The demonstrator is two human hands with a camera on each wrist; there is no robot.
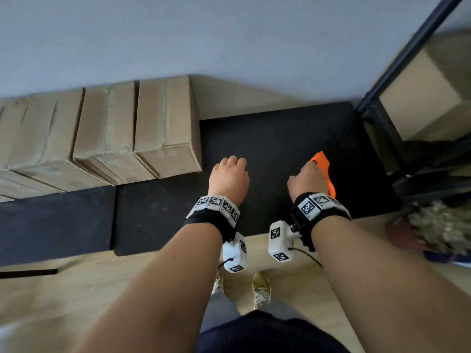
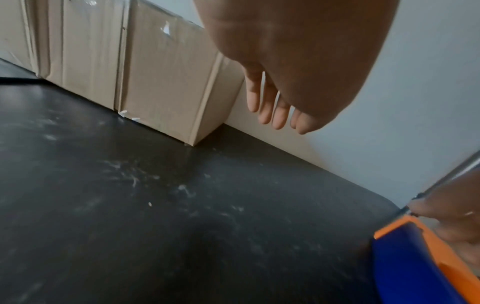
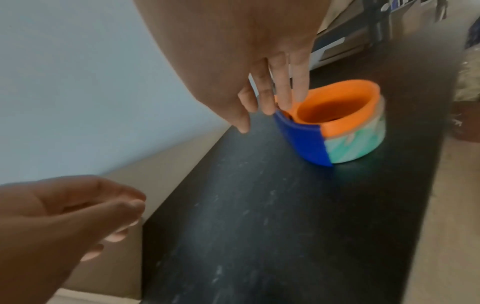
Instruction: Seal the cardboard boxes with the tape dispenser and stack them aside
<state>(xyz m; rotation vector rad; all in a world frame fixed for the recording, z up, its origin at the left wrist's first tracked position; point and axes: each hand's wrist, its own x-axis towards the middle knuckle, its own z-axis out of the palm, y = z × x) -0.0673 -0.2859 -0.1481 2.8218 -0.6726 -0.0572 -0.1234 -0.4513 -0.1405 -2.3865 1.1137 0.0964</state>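
Note:
An orange and blue tape dispenser (image 1: pixel 321 161) (image 3: pixel 337 123) (image 2: pixel 405 257) holding a roll of tape lies flat on the black mat (image 1: pixel 267 133). My right hand (image 1: pixel 308 180) (image 3: pixel 270 96) hovers over its near side. The fingers (image 3: pixel 281 90) are straight and their tips touch the orange rim by the blue blade guard, without curling round it. My left hand (image 1: pixel 229 175) (image 2: pixel 280 102) (image 3: pixel 64 209) hangs relaxed and empty above the middle of the mat. Three taped cardboard boxes (image 1: pixel 165 123) stand side by side at the left against the wall.
A black metal rack (image 1: pixel 382 98) stands at the right, with a cardboard box (image 1: pixel 420 98) on its shelf. Beside it on the floor is a heap of crumpled material (image 1: pixel 438 225). The mat lies on a pale wooden floor (image 1: pixel 76 301), and my shoes (image 1: pixel 261 289) are at its near edge.

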